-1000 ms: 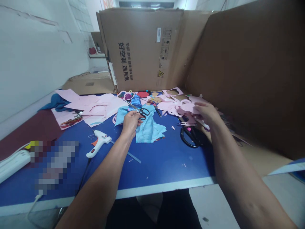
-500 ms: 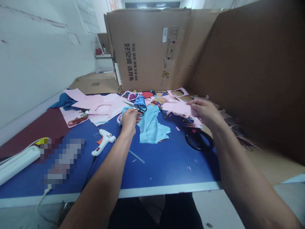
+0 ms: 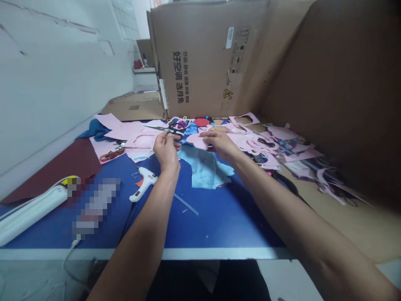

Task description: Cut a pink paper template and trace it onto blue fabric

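Note:
My left hand [image 3: 167,151] is closed on a pair of small scissors [image 3: 153,127] with black handles, their blades pointing left. A rounded pink cut-out piece [image 3: 196,141] is pinched in my right hand [image 3: 221,144], close to the scissors' handles but to their right. Below both hands, a crumpled light blue cloth [image 3: 209,169] lies on the blue tabletop. Behind the hands is a shiny blue piece of fabric [image 3: 191,128], partly hidden.
Pink sheets [image 3: 125,131] lie at left, cut scraps [image 3: 294,144] at right. A white glue gun [image 3: 144,184] with a cord rests left of my forearm. Large black-handled scissors [image 3: 286,184] are partly under my right arm. Cardboard [image 3: 206,75] walls the back and right.
My right hand has moved left from the pink scraps to beside my left hand, with a pink piece in its fingers. The small scissors are raised slightly. The view has shifted a little.

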{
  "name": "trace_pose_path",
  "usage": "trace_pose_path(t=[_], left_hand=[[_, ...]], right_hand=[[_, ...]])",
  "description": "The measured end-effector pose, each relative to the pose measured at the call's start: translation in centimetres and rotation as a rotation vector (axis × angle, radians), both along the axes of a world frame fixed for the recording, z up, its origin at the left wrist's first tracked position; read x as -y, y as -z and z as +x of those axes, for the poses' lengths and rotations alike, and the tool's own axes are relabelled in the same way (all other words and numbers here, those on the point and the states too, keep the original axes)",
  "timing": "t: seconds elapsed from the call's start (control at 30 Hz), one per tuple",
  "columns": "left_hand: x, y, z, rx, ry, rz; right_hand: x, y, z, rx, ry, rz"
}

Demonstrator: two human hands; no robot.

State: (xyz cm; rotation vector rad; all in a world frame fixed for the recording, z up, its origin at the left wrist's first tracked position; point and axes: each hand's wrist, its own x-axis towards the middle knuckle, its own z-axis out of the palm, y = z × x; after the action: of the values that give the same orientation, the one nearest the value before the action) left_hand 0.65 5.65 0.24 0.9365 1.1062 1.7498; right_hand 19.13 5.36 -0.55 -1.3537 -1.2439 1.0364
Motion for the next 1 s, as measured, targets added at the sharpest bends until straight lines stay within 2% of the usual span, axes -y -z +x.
trace_pose_path(t=[0.07, 0.13, 0.23, 0.33, 0.37, 0.43, 0.57, 0.7, 0.8, 0.9, 1.0], left_hand=[[0.4, -0.2, 0.2, 0.004, 0.003, 0.032], [0.7, -0.2, 0.5, 0.007, 0.024, 0.031], [1.3, 0.0, 1.1, -0.034, 0.099, -0.031], [2.1, 0.3, 1.9, -0.126, 0.26, -0.111], [2.4, 0.4, 2.2, -0.155, 0.325, -0.128], [2.9, 0.6, 2.8, -0.194, 0.433, -0.135], [3.8, 1.2, 4.0, -0.227, 0.555, -0.102], [4.3, 1.9, 4.8, -0.274, 0.6, -0.065], [4.2, 2.2, 5.0, -0.364, 0.646, -0.004], [3.8, 2.4, 4.6, -0.556, 0.664, 0.055], [3.5, 2.7, 3.9, -0.886, 0.55, 0.158]], right_hand=[[-0.2, 0.0, -1.9, 0.034, -0.067, -0.011], [0.1, -0.1, -2.5, 0.093, -0.083, -0.008], [1.6, -1.0, -1.0, 0.203, 0.023, 0.074], [4.4, -2.1, 1.1, 0.305, 0.156, 0.224], [5.4, -2.3, 1.6, 0.351, 0.167, 0.279], [7.2, -2.4, 2.1, 0.553, 0.088, 0.382], [9.1, -1.1, 1.9, 0.648, 0.029, 0.328], [9.0, 0.3, 2.3, 0.56, 0.026, 0.318], [8.6, 0.7, 3.5, 0.583, 0.018, 0.271], [8.5, 0.5, 5.4, 0.683, 0.067, 0.179], [8.8, 0.2, 7.1, 0.793, 0.133, 0.078]])
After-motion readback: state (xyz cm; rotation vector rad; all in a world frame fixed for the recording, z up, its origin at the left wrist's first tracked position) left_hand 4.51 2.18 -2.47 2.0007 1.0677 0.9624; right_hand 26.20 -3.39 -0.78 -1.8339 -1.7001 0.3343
